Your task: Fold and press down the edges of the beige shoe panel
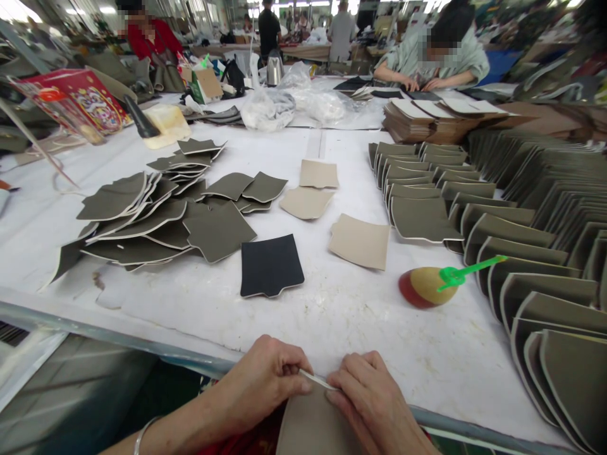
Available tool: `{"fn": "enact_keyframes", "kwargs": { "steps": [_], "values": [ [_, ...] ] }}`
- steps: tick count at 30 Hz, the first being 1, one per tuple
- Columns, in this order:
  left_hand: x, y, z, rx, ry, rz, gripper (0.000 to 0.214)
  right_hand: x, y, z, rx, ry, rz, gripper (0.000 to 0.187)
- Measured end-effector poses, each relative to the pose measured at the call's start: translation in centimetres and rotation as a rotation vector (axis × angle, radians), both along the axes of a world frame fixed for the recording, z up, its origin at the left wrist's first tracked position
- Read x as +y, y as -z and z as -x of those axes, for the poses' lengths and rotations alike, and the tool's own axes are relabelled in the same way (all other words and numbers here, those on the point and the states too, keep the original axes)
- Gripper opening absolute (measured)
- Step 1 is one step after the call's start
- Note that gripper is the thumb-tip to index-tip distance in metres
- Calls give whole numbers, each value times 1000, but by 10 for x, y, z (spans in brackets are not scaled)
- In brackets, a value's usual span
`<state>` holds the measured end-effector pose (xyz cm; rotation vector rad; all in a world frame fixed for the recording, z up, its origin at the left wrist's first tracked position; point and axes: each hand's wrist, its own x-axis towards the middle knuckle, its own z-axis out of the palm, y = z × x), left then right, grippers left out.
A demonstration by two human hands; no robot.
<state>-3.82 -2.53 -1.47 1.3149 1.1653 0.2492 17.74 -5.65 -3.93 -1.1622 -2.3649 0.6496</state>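
At the table's front edge, a taupe leather-like panel (308, 424) with a pale cut edge hangs toward me. My left hand (265, 379) pinches its top edge between thumb and fingers. Close beside it, my right hand (372, 395) grips the same edge farther right. The panel's lower part runs out of view. Beyond my hands lie a black panel (272, 265) and several beige panels, one of them a notched beige panel (360, 241). A squeeze bottle (427, 287) with a green nozzle, amber and red in colour, lies on its side to the right.
A loose pile of dark olive panels (137, 221) covers the left of the white table (332, 322). Overlapping rows of olive panels (526, 253) fill the right. Clear plastic bags (284, 104) lie farther back. A co-worker (436, 57) bends over the far side.
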Motion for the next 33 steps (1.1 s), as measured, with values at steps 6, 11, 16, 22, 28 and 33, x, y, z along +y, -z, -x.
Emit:
{"fn": "enact_keyframes", "kwargs": {
  "steps": [6, 11, 16, 22, 28, 33],
  "values": [
    [2, -4, -2, 81, 67, -152, 16, 0, 2, 2, -22, 5, -6, 23],
    [1, -5, -5, 133, 149, -266, 30, -1, 5, 4, 11, 15, -50, 24],
    [2, -9, -4, 124, 187, -306, 23, 1, 4, 4, 11, 16, -36, 26],
    [2, -11, -7, 125, 226, -317, 9, 0, 1, 6, 24, -7, -58, 29],
    [-3, -4, -11, 119, 229, -428, 20, 0, -2, 10, 32, -12, -112, 31],
    [-3, -6, -10, 147, 250, -432, 15, 0, -2, 7, 31, 6, -27, 25]
  ]
}}
